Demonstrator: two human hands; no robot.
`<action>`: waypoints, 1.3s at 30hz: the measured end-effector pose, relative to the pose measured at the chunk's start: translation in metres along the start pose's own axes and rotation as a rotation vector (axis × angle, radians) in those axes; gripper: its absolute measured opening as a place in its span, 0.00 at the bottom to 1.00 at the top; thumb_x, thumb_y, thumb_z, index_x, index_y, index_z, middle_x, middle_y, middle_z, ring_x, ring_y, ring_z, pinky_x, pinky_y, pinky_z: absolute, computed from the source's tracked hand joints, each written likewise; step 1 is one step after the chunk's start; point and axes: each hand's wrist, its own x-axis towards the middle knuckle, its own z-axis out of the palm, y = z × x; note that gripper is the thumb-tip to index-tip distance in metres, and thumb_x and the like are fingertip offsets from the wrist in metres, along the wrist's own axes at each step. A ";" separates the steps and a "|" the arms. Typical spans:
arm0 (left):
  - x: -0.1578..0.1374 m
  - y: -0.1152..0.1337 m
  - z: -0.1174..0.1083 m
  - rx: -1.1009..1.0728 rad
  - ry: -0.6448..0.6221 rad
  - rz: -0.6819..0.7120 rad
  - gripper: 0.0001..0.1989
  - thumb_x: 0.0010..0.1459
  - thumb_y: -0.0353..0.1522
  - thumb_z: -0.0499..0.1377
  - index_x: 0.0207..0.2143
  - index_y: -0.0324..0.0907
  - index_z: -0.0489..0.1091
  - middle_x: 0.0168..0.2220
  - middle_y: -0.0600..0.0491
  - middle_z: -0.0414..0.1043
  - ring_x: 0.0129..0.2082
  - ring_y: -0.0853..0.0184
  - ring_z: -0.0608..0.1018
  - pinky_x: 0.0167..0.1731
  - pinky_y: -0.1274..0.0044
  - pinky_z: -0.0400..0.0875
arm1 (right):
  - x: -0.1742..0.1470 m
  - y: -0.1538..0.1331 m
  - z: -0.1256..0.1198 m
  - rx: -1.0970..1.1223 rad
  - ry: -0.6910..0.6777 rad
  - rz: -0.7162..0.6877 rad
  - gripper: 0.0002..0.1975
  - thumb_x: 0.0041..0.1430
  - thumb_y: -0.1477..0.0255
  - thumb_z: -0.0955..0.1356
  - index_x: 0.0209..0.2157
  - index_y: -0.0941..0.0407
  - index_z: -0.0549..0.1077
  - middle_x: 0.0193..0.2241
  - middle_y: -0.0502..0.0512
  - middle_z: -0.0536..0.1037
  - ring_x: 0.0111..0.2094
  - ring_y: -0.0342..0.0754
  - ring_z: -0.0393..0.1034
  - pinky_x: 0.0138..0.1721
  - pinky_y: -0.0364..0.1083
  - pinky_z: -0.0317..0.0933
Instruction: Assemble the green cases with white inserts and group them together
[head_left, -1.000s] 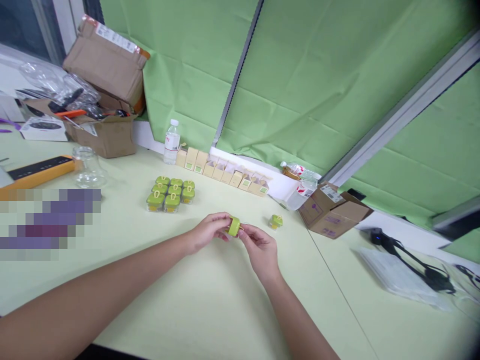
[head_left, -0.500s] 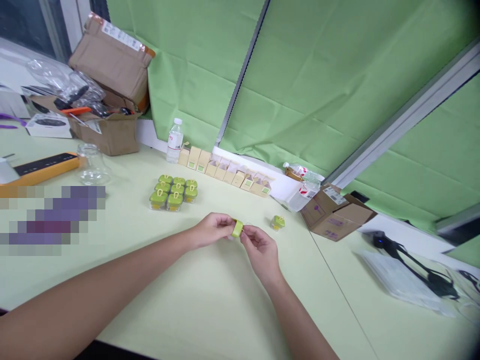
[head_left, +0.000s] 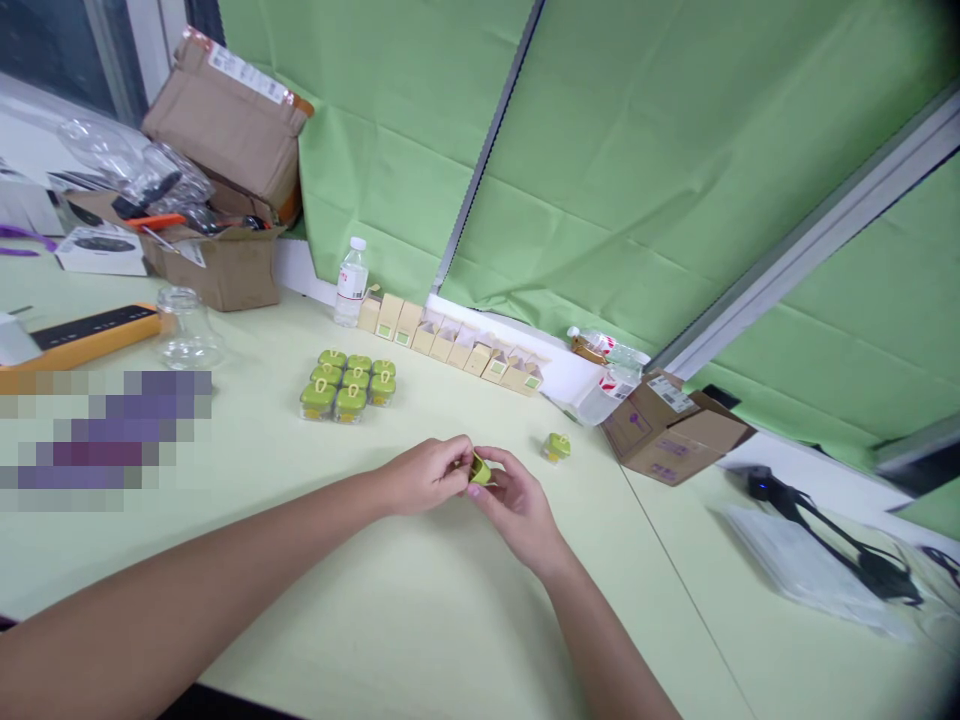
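Note:
A small green lid, tilted so that part of its inner side shows, is held between my two hands above the table. My right hand grips it with thumb and fingers from the right. My left hand has its fingers pinched together at the lid's left edge, covering part of it. Just right of my hands, a small transparent container with a green lid stands alone. Several matching green-lidded containers are grouped in rows to the left, beyond my left forearm.
Small open cardboard boxes line the table's back edge beside a water bottle. A larger carton and bottles stand right. On the left are a glass flask, an orange power strip and a filled box.
The green lid has turned so its inner side shows more. My right fingers have come around it, and my left fingers have curled in against its edge. The containers have stayed put.

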 end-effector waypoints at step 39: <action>0.030 -0.054 -0.037 0.013 0.720 -0.232 0.06 0.54 0.34 0.56 0.34 0.41 0.66 0.32 0.54 0.70 0.31 0.68 0.72 0.35 0.76 0.68 | 0.016 0.029 -0.044 0.282 0.673 0.163 0.08 0.55 0.64 0.68 0.30 0.52 0.66 0.26 0.48 0.72 0.29 0.48 0.72 0.40 0.53 0.73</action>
